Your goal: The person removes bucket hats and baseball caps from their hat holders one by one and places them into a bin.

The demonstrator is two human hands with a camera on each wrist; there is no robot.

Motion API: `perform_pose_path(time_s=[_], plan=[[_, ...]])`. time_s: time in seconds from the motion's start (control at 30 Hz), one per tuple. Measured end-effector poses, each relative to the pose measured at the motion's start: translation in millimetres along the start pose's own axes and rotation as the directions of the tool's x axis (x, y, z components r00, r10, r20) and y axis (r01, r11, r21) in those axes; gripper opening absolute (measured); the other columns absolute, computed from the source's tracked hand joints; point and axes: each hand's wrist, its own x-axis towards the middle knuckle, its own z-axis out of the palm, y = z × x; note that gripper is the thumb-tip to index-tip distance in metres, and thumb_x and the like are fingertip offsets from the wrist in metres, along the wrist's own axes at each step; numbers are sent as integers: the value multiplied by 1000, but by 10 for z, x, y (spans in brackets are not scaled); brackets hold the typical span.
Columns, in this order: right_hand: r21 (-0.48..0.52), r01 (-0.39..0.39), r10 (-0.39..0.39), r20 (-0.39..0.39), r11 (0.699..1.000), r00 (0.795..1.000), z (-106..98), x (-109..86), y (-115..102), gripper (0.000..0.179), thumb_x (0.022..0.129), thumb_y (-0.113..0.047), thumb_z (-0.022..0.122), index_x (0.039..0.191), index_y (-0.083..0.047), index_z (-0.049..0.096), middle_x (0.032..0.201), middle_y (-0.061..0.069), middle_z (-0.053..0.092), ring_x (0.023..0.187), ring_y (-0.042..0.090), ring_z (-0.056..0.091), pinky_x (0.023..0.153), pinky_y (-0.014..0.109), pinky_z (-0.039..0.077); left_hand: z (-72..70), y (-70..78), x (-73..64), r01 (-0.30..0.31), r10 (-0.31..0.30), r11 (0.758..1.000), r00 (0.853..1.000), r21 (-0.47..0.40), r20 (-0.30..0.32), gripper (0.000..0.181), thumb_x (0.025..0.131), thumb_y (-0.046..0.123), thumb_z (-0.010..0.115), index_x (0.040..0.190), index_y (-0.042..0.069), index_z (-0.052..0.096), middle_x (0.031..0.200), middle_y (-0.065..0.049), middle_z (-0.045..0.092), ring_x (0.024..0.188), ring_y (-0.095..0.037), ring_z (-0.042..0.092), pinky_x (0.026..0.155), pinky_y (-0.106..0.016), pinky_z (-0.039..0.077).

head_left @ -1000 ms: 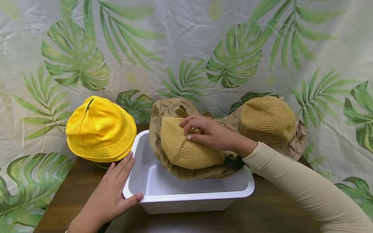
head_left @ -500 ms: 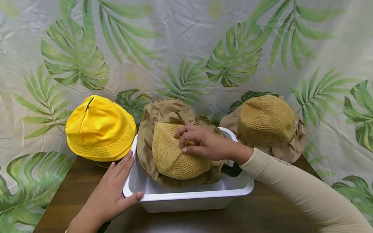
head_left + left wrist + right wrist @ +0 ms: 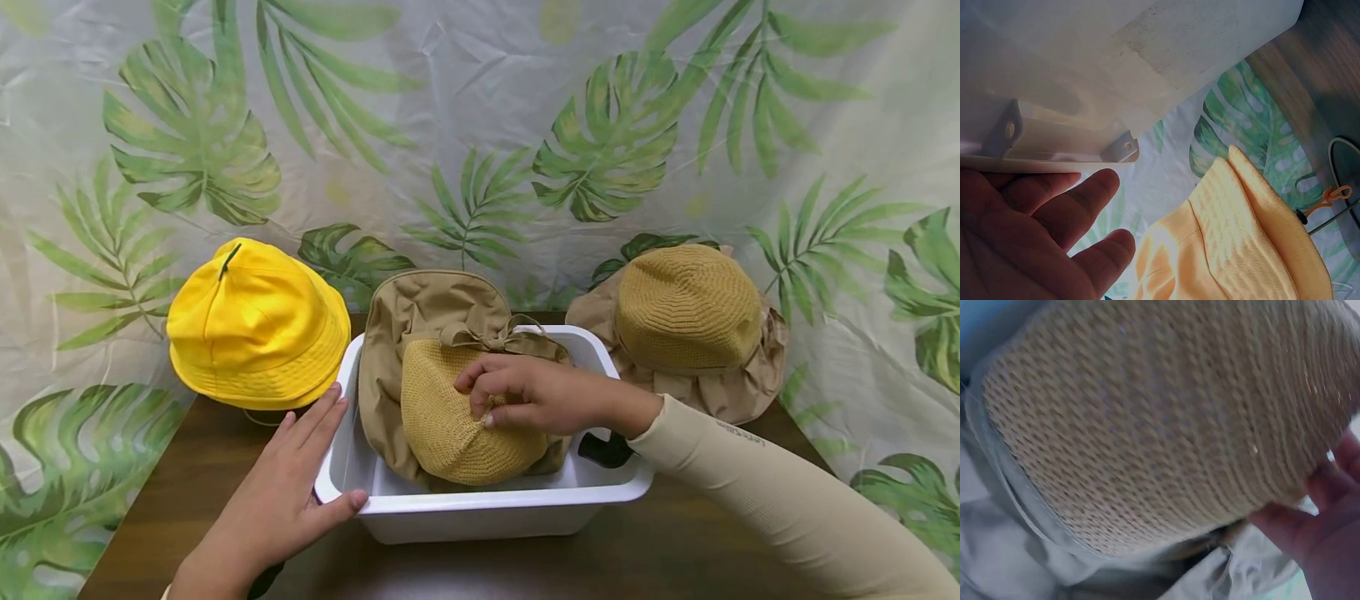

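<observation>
Tan sun hat (image 3: 442, 408) at the centre of the frame, its knitted crown down within the white tub (image 3: 495, 502); the back of the cloth brim stands up past the far rim. Whether it touches the tub's floor, cannot tell.

Right hand (image 3: 543, 396): thumb and fingers pinch the top of the crown, where the knit puckers to a peak. Left hand (image 3: 273, 492): fingers straight along the tub's left rim, thumb over the near corner.

Handling, as judged: light, soft, not fragile; knit rough enough not to slip. Brim looks floppy, prone to catching on the rim. Crown top seems the sound hold; the bow (image 3: 491, 337) looks too loose for one.

Surface: dark wooden table (image 3: 195, 467), tub at lower centre. Yellow hat (image 3: 258, 321) at left, wire loop (image 3: 1335, 147) showing near its brim in the left wrist view; similar tan hat (image 3: 686, 308) at right. Behind, a pale, creased curtain (image 3: 465, 92) printed with green leaves.
</observation>
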Motion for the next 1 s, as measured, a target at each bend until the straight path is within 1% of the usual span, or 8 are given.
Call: perform_pose_path(time_s=[0.2, 0.33, 0.43, 0.53, 0.63, 0.7, 0.83, 1.0], plan=[[8, -31, 30, 122, 999, 992, 12, -2, -6, 6, 99, -16, 62, 100, -22, 65, 134, -4, 51, 126, 13, 47, 97, 31, 45, -11, -5, 14, 11, -11, 1000, 1000, -11, 7, 91, 81, 51, 74, 149, 0, 40, 159, -11, 32, 142, -28, 34, 114, -57, 24], [-37, -30, 35, 150, 999, 988, 25, 3, -11, 5, 98, -17, 63, 98, -21, 66, 135, -1, 52, 127, 13, 48, 99, 31, 44, -7, -4, 6, 10, -10, 1000, 1000, -16, 2, 91, 81, 52, 74, 149, 0, 40, 159, -11, 32, 142, -28, 34, 113, -58, 25], [-89, -11, 21, 111, 996, 994, -6, -7, -17, 4, 96, -18, 66, 101, -19, 66, 135, 1, 54, 127, 15, 49, 100, 35, 44, -3, -3, -1, 11, -11, 1000, 1000, -19, 0, 92, 82, 53, 73, 150, 1, 40, 159, -11, 32, 142, -28, 34, 112, -59, 26], [-144, 17, -11, 43, 989, 999, -84, -5, -15, 13, 95, -20, 69, 106, -14, 66, 134, 4, 55, 126, 18, 51, 99, 38, 45, 0, -1, 0, 10, -10, 1000, 1000, -20, -1, 92, 83, 54, 72, 150, 2, 39, 159, -10, 32, 142, -27, 34, 112, -59, 26], [-248, 52, -58, -14, 967, 998, -177, 19, 2, 21, 95, -26, 68, 111, -11, 66, 133, 8, 55, 125, 22, 51, 100, 41, 45, 4, -2, 2, 10, -10, 1000, 1000, -22, -3, 92, 82, 54, 72, 150, 2, 39, 159, -10, 32, 142, -27, 34, 111, -60, 27], [-333, 71, -88, -35, 940, 996, -234, 47, 22, 27, 95, -30, 67, 115, -11, 65, 136, 11, 53, 127, 24, 50, 101, 42, 45, 6, -3, 2, 12, -12, 1000, 1000, -22, 0, 92, 82, 54, 72, 151, 2, 39, 159, -10, 32, 142, -26, 34, 112, -60, 26], [-420, 81, -118, -63, 904, 991, -324, 137, 66, 43, 94, -35, 69, 128, -10, 61, 145, 15, 46, 135, 27, 43, 106, 46, 40, 10, -4, 0, 16, -16, 1000, 1000, -21, 5, 92, 82, 53, 72, 152, 4, 37, 159, -10, 32, 143, -25, 33, 112, -59, 26], [-432, 50, -75, -41, 900, 996, -376, 312, 167, 69, 94, -48, 65, 147, -8, 46, 155, 17, 34, 145, 31, 27, 114, 50, 27, 13, -7, 0, 11, -11, 1000, 1000, -22, -3, 92, 81, 52, 73, 151, 3, 39, 159, -10, 33, 143, -24, 33, 111, -60, 26]])
